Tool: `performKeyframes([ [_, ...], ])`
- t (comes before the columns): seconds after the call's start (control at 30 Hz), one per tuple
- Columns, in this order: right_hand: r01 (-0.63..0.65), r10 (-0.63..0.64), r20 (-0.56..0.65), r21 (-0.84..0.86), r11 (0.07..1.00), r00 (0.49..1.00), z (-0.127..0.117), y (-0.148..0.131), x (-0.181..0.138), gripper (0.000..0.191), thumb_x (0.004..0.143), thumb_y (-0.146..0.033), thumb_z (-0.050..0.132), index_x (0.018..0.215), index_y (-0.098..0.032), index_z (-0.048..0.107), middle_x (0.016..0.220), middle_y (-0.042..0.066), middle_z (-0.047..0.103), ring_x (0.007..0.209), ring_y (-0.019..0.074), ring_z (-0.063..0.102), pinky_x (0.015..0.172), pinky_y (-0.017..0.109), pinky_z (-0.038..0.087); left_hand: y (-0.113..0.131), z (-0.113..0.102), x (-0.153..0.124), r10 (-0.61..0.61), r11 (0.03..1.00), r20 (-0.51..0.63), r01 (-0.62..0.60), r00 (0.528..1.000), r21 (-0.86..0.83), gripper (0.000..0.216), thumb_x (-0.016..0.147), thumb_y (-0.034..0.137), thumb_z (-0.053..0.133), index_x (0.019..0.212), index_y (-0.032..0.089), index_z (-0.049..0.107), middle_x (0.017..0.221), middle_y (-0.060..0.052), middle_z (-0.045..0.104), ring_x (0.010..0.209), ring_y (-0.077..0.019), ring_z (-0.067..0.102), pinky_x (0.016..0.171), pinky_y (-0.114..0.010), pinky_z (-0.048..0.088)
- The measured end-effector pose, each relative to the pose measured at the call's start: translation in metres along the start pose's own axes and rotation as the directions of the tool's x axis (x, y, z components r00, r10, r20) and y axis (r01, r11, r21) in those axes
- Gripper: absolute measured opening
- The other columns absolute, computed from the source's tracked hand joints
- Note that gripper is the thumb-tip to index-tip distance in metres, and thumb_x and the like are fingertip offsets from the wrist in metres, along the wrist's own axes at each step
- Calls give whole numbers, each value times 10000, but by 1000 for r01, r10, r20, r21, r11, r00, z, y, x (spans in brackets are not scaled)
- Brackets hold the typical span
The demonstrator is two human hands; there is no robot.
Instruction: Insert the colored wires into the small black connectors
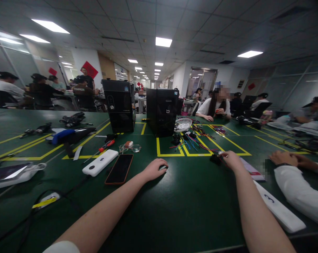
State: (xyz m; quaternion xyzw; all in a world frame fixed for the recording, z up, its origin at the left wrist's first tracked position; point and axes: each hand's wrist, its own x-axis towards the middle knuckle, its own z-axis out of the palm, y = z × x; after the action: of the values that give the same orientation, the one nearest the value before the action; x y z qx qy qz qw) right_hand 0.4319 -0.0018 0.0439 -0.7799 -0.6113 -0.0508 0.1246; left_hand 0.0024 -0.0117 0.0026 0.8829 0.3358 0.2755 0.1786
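My left hand [155, 169] rests on the green table [190, 203] with its fingers curled over a small pale object I cannot make out. My right hand [230, 159] lies further right, its fingers closed round a small dark part [215, 159] with thin wires at its tip. A bundle of coloured wires [193, 144] lies just beyond it inside a yellow taped square. A black phone [119, 169] and a white power bank [100, 162] lie left of my left hand.
Two black computer cases [119, 105] [162, 111] stand at the table's middle. A white basket [183, 124], glasses [131, 148] and a red screwdriver [106, 144] lie nearby. A co-worker's white-sleeved arm [298, 189] rests at right beside a white bar [277, 209]. Other people sit around.
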Motion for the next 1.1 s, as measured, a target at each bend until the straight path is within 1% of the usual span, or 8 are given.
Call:
performKeyframes([
  [0.13, 3, -3, 25, 35, 999, 1000, 1, 0, 2, 340, 713, -89, 465, 918, -193, 715, 996, 100, 654, 878, 215, 607, 706, 252, 418, 2, -1, -1, 9, 1000, -3, -9, 1000, 2, 191, 807, 241, 559, 977, 201, 637, 1076, -49, 620, 1040, -195, 537, 951, -332, 390],
  [0.27, -58, 51, 87, 79, 995, 995, 0, -1, 2, 345, 679, -71, 485, 897, -209, 714, 873, 69, 688, 795, 200, 618, 657, 241, 408, 2, -2, -1, 7, 1000, -7, -7, 1000, 3, 189, 807, 241, 561, 976, 202, 638, 1076, -52, 619, 1038, -194, 539, 946, -330, 395],
  [0.4, -78, 70, 61, 139, 987, 996, -5, -5, -1, 286, 695, -87, 483, 839, -193, 706, 840, 69, 688, 769, 188, 614, 646, 235, 401, 1, -1, -1, 3, 1000, -11, -3, 1000, 5, 188, 806, 243, 564, 974, 202, 638, 1074, -51, 619, 1035, -194, 540, 945, -330, 397],
  [0.53, -81, 92, -42, 222, 972, 995, -12, -12, -5, 210, 765, -238, 500, 872, -151, 658, 848, 88, 667, 754, 183, 599, 607, 233, 395, 0, -1, -1, 0, 1000, -5, 0, 1000, 7, 191, 804, 237, 562, 977, 201, 636, 1084, -49, 613, 1045, -194, 532, 955, -331, 389],
  [0.63, -28, 28, 4, 244, 969, 1000, -14, -17, -7, 232, 737, -340, 560, 847, -147, 628, 789, 66, 650, 695, 171, 583, 575, 231, 387, 1, -1, -2, -3, 1000, 4, 3, 1000, 4, 198, 810, 236, 554, 987, 200, 633, 1092, -53, 609, 1051, -195, 528, 957, -335, 386],
  [0.73, 14, -27, 62, 206, 978, 998, -11, -20, -8, 165, 692, -289, 608, 791, -156, 615, 764, 48, 643, 672, 158, 574, 559, 224, 375, 2, -2, -2, -4, 1000, 4, 4, 1000, 3, 199, 812, 238, 552, 990, 200, 632, 1087, -54, 610, 1046, -196, 530, 954, -338, 389],
  [0.87, 23, -35, 68, 175, 984, 997, -4, -17, -6, 68, 678, -171, 595, 742, -158, 613, 754, 43, 646, 682, 152, 575, 566, 217, 371, 1, -1, -1, -6, 1000, 3, 6, 1000, 8, 197, 813, 245, 554, 988, 202, 632, 1091, -54, 607, 1045, -197, 529, 951, -340, 391],
  [1.1, 16, -23, 47, 150, 989, 999, -1, -17, -4, 125, 731, -155, 546, 815, -144, 637, 838, 76, 665, 749, 175, 591, 616, 231, 390, 0, 1, 0, 11, 1000, -5, -11, 1000, 6, 195, 801, 224, 564, 980, 198, 634, 1076, -50, 615, 1039, -193, 533, 951, -328, 386],
])
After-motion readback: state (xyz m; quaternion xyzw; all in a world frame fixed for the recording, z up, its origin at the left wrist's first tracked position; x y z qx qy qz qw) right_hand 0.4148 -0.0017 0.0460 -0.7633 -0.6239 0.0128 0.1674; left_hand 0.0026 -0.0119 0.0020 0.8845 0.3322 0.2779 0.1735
